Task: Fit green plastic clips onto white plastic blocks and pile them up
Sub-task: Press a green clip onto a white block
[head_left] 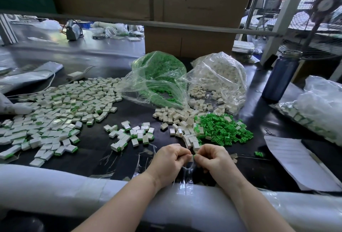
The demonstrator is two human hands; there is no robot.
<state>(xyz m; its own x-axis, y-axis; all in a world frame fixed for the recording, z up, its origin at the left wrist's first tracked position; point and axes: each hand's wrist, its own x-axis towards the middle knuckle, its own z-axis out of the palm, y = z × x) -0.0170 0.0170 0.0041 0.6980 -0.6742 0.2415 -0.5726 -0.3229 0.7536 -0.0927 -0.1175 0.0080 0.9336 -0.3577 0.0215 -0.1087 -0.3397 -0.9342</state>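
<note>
Low in the centre of the frame the fingers (186,155) of both hands curl in toward each other and pinch a single small piece between them: a green clip (194,156) shows at the tips, and the white block it presumably goes onto is hidden by the fingers. The left hand (169,159) and right hand (212,157) meet close above the dark desk (96,150), likely so the press stays steady. Just above them, within easy reach, lie loose white blocks (177,117) and a heap of loose green clips (222,130), spilled from two clear bags, one of green clips (159,76) and one of white blocks (220,76). Finished pieces (133,133) sit slightly left of the hands, and a far larger spread of finished pieces (55,113) fills the left of the frame, kept apart from the raw stock.
</note>
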